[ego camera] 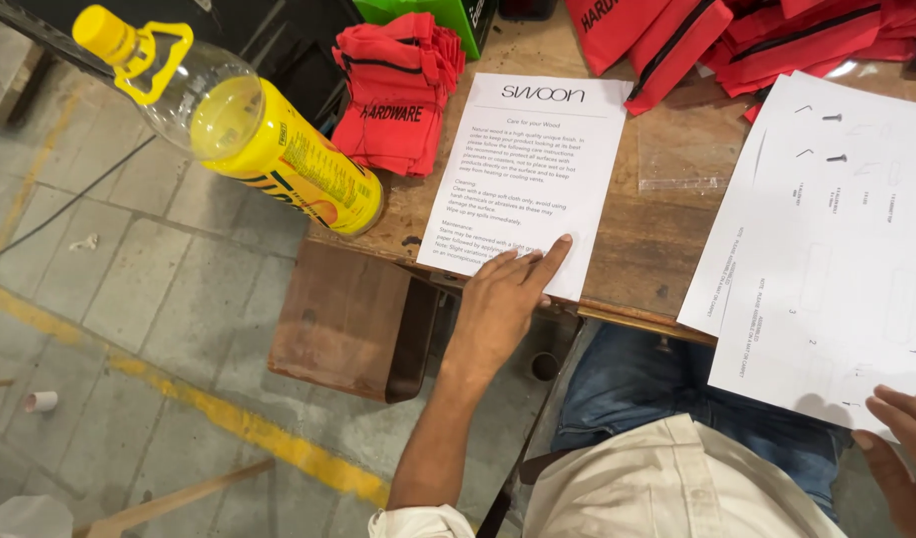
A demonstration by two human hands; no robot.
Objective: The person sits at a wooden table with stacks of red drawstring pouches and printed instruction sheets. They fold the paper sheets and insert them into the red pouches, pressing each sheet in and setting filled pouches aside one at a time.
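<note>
The left hand [505, 299] lies flat, fingers spread and pressed on the lower edge of a smooth white printed sheet [523, 174] resting on the worn wooden surface [652, 239]. At four o'clock, the right hand [902, 448] curls loosely at the corner of a stack of white diagram sheets [837, 239], fingertips touching it. A clear plastic bottle [249, 130] with yellow label lies at ten o'clock, beside folded red fabric pouches [398, 95].

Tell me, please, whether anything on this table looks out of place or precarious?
The yellow bottle lies on its side at the table's left corner, its capped neck jutting past the edge over the floor. Nothing looks spilled.
</note>
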